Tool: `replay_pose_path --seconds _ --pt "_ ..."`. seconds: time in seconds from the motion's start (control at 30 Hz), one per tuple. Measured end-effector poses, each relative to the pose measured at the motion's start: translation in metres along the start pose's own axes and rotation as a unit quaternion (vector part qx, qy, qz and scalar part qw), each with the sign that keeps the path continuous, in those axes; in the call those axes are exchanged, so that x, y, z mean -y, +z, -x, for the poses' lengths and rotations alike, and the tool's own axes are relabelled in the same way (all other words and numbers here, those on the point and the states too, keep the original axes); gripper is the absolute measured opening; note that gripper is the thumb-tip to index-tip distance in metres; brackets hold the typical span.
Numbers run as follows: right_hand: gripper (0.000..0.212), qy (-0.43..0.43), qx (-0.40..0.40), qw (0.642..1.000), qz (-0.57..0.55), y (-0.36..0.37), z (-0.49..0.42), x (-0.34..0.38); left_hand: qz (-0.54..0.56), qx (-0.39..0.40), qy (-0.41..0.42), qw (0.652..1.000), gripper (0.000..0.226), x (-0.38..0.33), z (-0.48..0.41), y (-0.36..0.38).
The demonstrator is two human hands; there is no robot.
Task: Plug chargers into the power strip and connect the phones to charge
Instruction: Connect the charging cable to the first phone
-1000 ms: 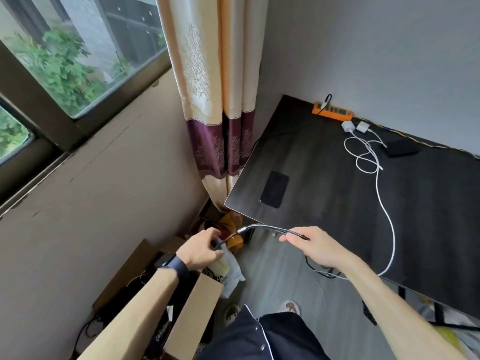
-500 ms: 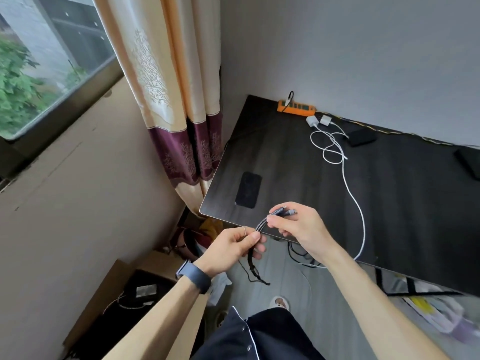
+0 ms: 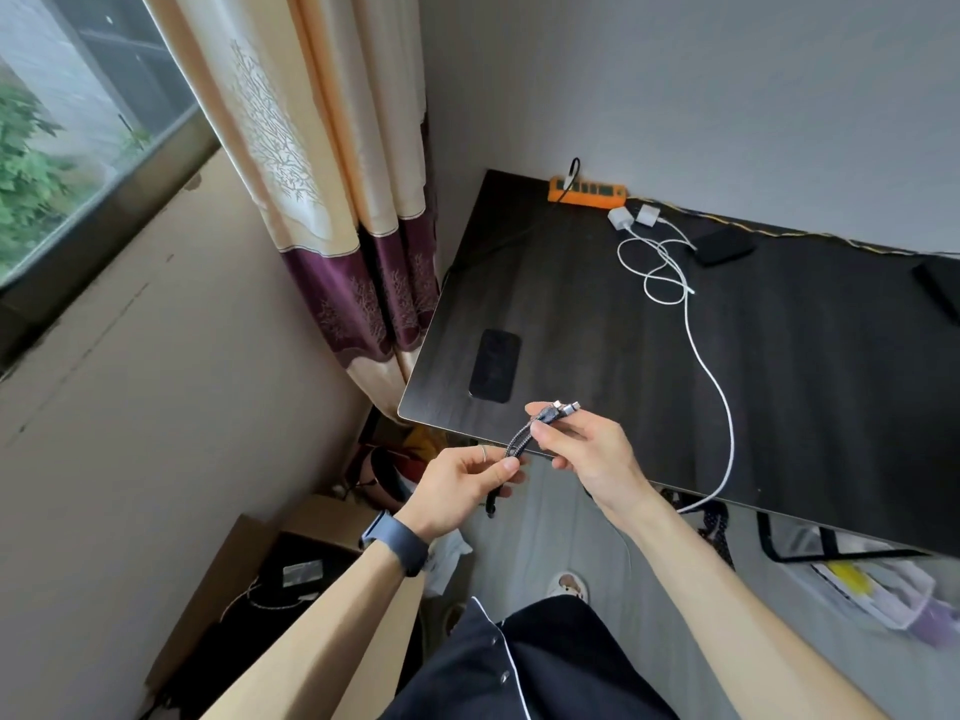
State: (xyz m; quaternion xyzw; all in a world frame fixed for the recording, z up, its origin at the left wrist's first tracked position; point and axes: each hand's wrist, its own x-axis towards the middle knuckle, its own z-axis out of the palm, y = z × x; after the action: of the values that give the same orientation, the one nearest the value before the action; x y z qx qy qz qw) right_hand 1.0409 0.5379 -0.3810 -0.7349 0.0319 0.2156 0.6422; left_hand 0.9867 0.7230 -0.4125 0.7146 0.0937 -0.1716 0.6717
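Note:
My right hand [image 3: 587, 449] pinches a dark braided cable [image 3: 522, 439] just behind its metal plug ends, which stick out past my fingertips. Lower down, my left hand [image 3: 462, 485] grips the same cable, whose tail hangs toward the floor. Both hands hover at the near left corner of the dark table [image 3: 779, 387]. A black phone [image 3: 494, 365] lies flat near that corner. At the table's far edge sits an orange power strip [image 3: 589, 192] with one black plug in it. Two white chargers [image 3: 634, 218] lie beside it with a white cable [image 3: 696, 350]. Another dark phone [image 3: 722, 246] lies by them.
A cream and purple curtain [image 3: 332, 200] hangs left of the table beside a window [image 3: 62, 148]. Open cardboard boxes [image 3: 249, 579] with cables stand on the floor at my left. Clutter lies under the table at the right [image 3: 872, 589]. A dark object [image 3: 940, 288] sits at the table's right edge.
I pulled the braided cable up from the floor boxes and brought both hands together at the table corner. My right hand now holds the plug ends higher, over the table edge.

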Motion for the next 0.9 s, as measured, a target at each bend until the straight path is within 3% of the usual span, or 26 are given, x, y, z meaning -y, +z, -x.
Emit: replay_pose_path --seconds 0.13,0.23,0.33,0.43,0.53,0.6,0.63,0.73,0.8,0.9 --pt "0.015 0.01 -0.012 1.0 0.001 -0.004 -0.01 -0.011 0.045 -0.04 -0.013 0.998 0.022 0.006 -0.004 0.002" --pt "0.007 0.03 -0.072 0.996 0.05 -0.013 -0.02 -0.029 0.052 -0.135 -0.004 0.989 0.019 0.01 -0.008 0.001" --pt "0.012 0.104 -0.127 0.977 0.138 -0.028 -0.028 -0.06 0.091 -0.17 -0.014 0.981 0.02 0.009 -0.009 -0.004" --pt "0.019 0.206 -0.117 0.964 0.122 -0.039 -0.029 -0.094 0.087 -0.143 -0.005 0.986 0.022 0.003 -0.01 0.0" --pt "0.063 0.282 -0.061 0.941 0.179 -0.038 -0.025 -0.11 0.037 -0.092 0.01 0.995 0.023 -0.001 -0.009 0.018" --pt "0.079 0.264 0.001 0.921 0.286 -0.033 -0.022 -0.115 0.008 -0.071 0.01 0.997 0.027 -0.001 -0.01 0.029" --pt "0.071 0.237 0.008 0.925 0.297 -0.029 -0.02 -0.111 -0.017 -0.067 0.008 0.998 0.03 0.0 -0.01 0.032" --pt "0.026 0.177 -0.016 0.975 0.136 -0.023 -0.018 -0.093 -0.093 -0.075 -0.031 0.992 0.03 0.004 -0.015 0.035" --pt "0.031 0.146 0.003 0.988 0.053 -0.019 -0.016 -0.077 -0.143 -0.079 -0.057 0.985 0.029 0.008 -0.018 0.035" --pt "0.028 0.091 -0.004 0.995 0.05 -0.019 -0.018 -0.06 -0.173 -0.079 -0.089 0.978 0.027 0.01 -0.022 0.043"
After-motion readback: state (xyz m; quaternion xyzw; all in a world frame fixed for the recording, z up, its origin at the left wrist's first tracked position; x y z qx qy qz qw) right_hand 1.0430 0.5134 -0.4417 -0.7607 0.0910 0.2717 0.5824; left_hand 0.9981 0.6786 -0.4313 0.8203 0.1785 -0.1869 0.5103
